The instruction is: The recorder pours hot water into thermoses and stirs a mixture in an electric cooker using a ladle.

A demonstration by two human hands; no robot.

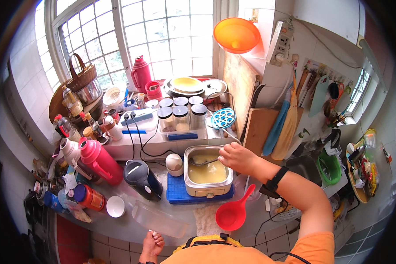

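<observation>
A metal ladle (pixel 204 162) is held by its handle in my right hand (pixel 232 157), its bowl dipping at the left side of the pale yellow liquid (pixel 208 173). That liquid fills a rectangular electric pot (pixel 208 190), which stands on a blue plastic mat (pixel 174 194). My left hand (pixel 153 242) is at the counter's front edge, fingers curled, by a clear plastic container (pixel 160 219); whether it holds that container's edge is unclear. A red plastic dipper (pixel 231 215) lies in front of the pot, partly over a beige cloth (pixel 206 219). An egg-shaped appliance (pixel 174 164) sits left of the pot.
Left of the pot stand a dark electric kettle (pixel 143 180), a pink thermos (pixel 100 161), a white bowl (pixel 115 206) and jars. Lidded canisters (pixel 181 117) line the ledge behind. At right are a sink (pixel 303 166) and a green basin (pixel 329 166). Power cords cross the counter.
</observation>
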